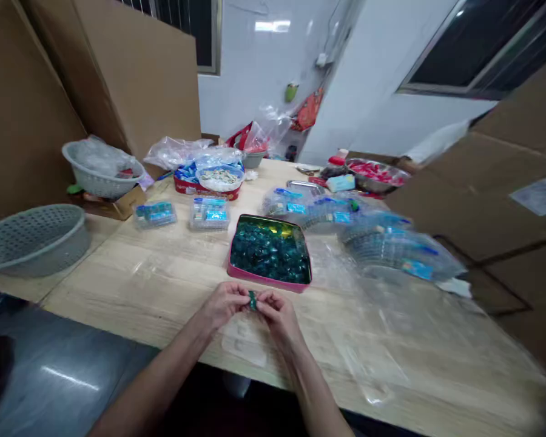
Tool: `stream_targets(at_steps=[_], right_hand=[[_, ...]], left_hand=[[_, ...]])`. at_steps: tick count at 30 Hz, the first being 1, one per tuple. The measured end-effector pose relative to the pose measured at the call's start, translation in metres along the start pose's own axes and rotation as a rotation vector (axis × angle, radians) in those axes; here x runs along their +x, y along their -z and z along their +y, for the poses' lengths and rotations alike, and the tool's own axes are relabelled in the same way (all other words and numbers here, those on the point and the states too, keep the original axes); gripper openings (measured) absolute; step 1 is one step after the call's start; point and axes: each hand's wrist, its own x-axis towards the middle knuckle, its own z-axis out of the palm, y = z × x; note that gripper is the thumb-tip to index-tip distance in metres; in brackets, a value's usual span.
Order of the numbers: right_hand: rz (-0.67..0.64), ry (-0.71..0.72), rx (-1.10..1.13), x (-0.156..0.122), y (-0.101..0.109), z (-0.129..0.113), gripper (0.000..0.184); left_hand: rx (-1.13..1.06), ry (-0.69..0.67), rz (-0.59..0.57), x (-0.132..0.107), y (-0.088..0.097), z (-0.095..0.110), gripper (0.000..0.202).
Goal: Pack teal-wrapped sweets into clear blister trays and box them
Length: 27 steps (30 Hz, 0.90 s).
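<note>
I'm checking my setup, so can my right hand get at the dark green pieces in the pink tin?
Probably yes: the pink tin is open just beyond the right hand, with nothing seen blocking the way to the dark green pieces. That hand is pinching a small green piece, though.

Hands point(221, 308): two
Green piece point(252, 300), held: one
Pink-walled tin point(268, 281): one
Dark green pieces point(270, 250), inside tin: many, uncountable
Gray baskets point(68, 250), left: two
Clear boxes point(210, 216), left of tin: two
Clear packs point(382, 244), right of tin: several, overlapping
Steel bowl point(368, 184): one
Red tray point(182, 187): one
Windows point(464, 54): two
</note>
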Motion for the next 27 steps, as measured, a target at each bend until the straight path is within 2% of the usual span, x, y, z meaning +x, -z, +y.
stream_targets(at_steps=[2, 4, 7, 9, 11, 14, 19, 22, 24, 27], right_hand=[[-0.006, -0.024, -0.047, 0.003, 0.001, 0.0, 0.017], [-0.01, -0.034, -0.113, 0.005, 0.002, 0.002, 0.016], [-0.017, -0.024, -0.248, 0.008, 0.003, 0.01, 0.012], [0.01, 0.038, -0.384, 0.011, 0.004, 0.016, 0.006], [0.034, 0.111, -0.538, 0.013, 0.004, 0.02, 0.003], [0.044, 0.177, -0.749, 0.014, 0.003, 0.019, 0.008], [0.045, 0.289, -1.043, 0.01, -0.005, 0.011, 0.014], [0.056, 0.341, -1.107, 0.009, -0.007, 0.012, 0.017], [0.057, 0.336, -1.101, 0.009, -0.006, 0.014, 0.019], [0.047, 0.309, -1.043, 0.011, -0.002, 0.015, 0.019]], left_hand=[[0.101, -0.007, 0.036, 0.003, 0.002, -0.003, 0.019], [0.292, -0.033, 0.084, 0.006, 0.004, -0.007, 0.014], [0.763, -0.112, 0.184, 0.011, 0.008, -0.016, 0.002], [0.967, -0.155, 0.238, 0.015, 0.009, -0.021, 0.008], [1.057, -0.174, 0.271, 0.018, 0.009, -0.025, 0.012], [1.204, -0.192, 0.291, 0.019, 0.005, -0.026, 0.016], [1.376, -0.192, 0.254, 0.014, -0.002, -0.021, 0.018], [1.422, -0.207, 0.246, 0.008, -0.007, -0.017, 0.022], [1.433, -0.265, 0.239, 0.003, -0.01, -0.017, 0.024], [1.424, -0.382, 0.14, 0.0, -0.01, -0.02, 0.024]])
